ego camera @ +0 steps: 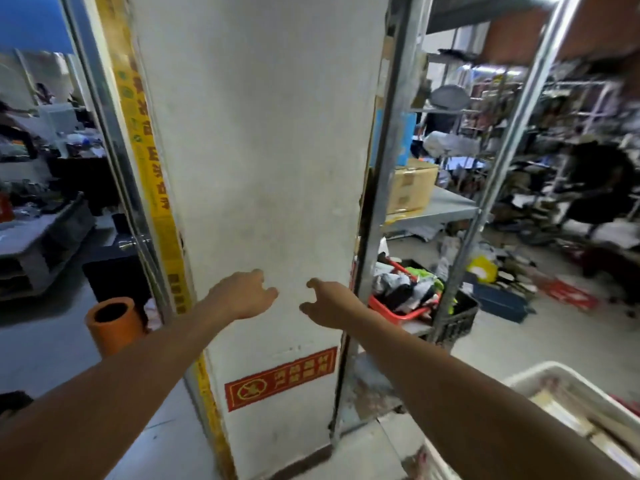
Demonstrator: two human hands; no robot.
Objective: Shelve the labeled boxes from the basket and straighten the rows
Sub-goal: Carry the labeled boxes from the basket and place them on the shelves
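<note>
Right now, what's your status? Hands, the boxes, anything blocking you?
Left hand and right hand empty, fingers loosely curled. White basket of boxes at lower right, untouched. White pillar dead ahead, metal shelving to its right.

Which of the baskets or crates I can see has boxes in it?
The white basket at bottom right, under the right forearm; it holds flat boxes. The red basket by the shelf frame holds clothes.

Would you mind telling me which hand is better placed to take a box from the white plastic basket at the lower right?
The right hand, probably. Both hands hang empty before the white pillar, but the white plastic basket lies beside the right forearm; the left hand would have to cross over.
</note>
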